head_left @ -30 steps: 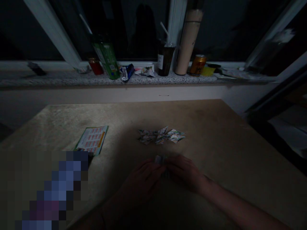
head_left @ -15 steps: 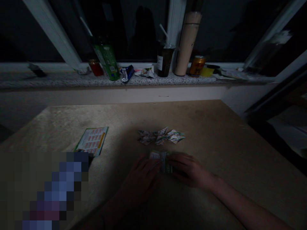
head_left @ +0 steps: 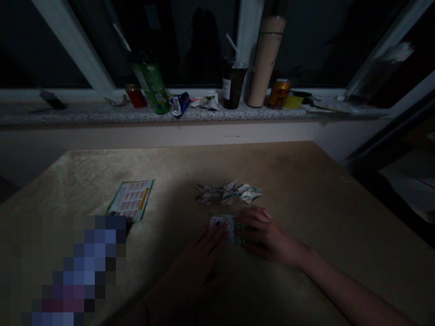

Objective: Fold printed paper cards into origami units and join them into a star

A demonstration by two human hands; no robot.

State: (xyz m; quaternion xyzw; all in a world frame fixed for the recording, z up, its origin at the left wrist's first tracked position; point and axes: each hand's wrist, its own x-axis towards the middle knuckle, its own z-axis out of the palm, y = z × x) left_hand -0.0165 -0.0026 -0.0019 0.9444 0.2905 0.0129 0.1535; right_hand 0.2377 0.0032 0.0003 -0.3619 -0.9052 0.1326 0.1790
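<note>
A small printed paper lies flat on the tan table in dim light. My left hand rests with its fingers stretched out, the tips pressing the paper's left edge. My right hand lies flat over the paper's right part, fingers extended. Just beyond them sit several folded paper pieces in a row.
A printed leaflet lies at the table's left. A blurred-out patch covers the lower left. The windowsill behind holds a green bottle, a dark cup with a straw, a tall beige tube, a can and wrappers.
The paper went from being pinched between both hands to lying flat on the table. Both hands slid forward and flattened onto it.
</note>
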